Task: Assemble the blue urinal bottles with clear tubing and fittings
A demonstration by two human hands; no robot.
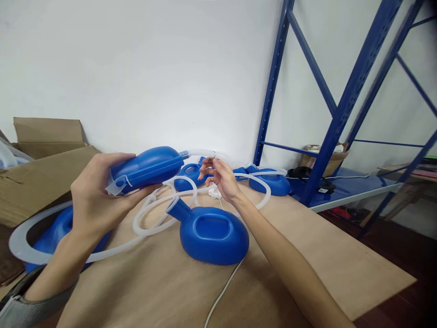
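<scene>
My left hand (94, 193) is wrapped round a blue plastic bottle-shaped container (150, 166), held sideways above the table. A translucent white tube (201, 153) comes out of its neck to the right. My right hand (220, 175) pinches the far end of that tube with thumb and forefinger, the other fingers curled. Below the hands a second blue container (211, 234) lies on the brown tabletop (307, 255), its own white hose (155, 225) looped beside it.
More blue containers lie at the back (269, 180) and at the left (56, 230) with coiled hoses. Cardboard boxes (37, 168) stand on the left. A blue metal rack (341, 109) rises on the right, its shelf (348, 187) holding a black item and a box. A white cable (221, 294) crosses the table.
</scene>
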